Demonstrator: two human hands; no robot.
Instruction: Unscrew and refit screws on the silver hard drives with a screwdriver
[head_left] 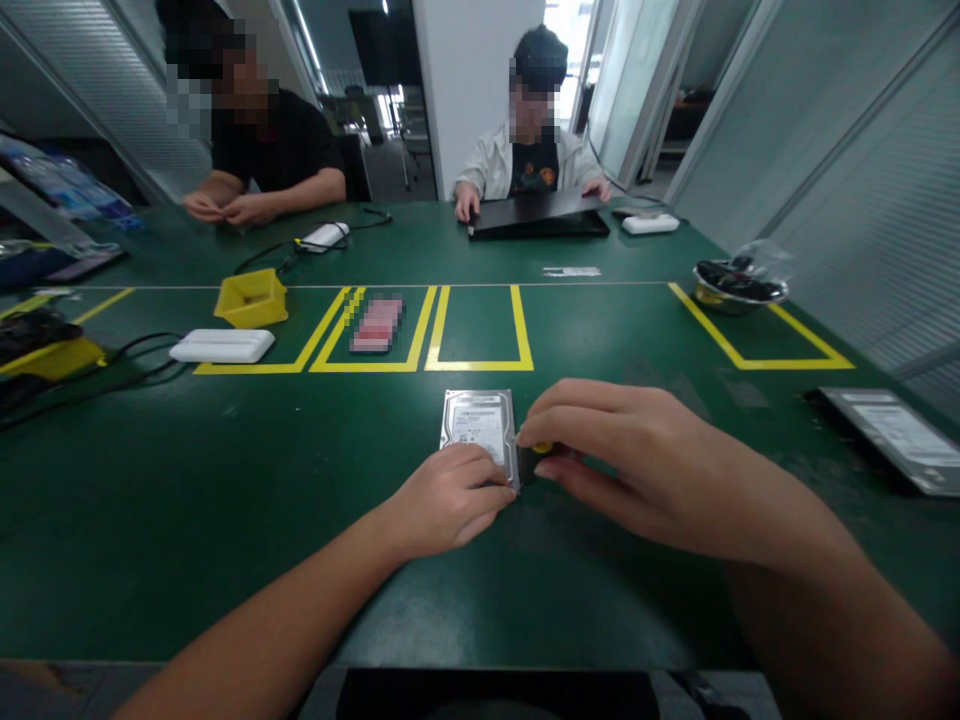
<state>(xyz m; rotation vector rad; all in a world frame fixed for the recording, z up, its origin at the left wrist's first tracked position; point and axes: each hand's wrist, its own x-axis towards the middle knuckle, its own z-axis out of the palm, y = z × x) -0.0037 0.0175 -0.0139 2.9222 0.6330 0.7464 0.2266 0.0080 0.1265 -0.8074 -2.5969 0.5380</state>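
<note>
A silver hard drive with a white label lies flat on the green table. My left hand is closed over its near end, fingers across the top and right edge. Just right of the drive, my right hand is closed in a pinch around a small yellow and black object. The fingers hide most of that object, so its kind does not show. My right fingertips are close beside the drive's edge; whether they touch it, I cannot tell.
Yellow tape outlines mark the table beyond the drive. A yellow bin, a white power strip and a pink item are further off. At right are another drive and a bowl. Two people sit opposite, one holding a black panel.
</note>
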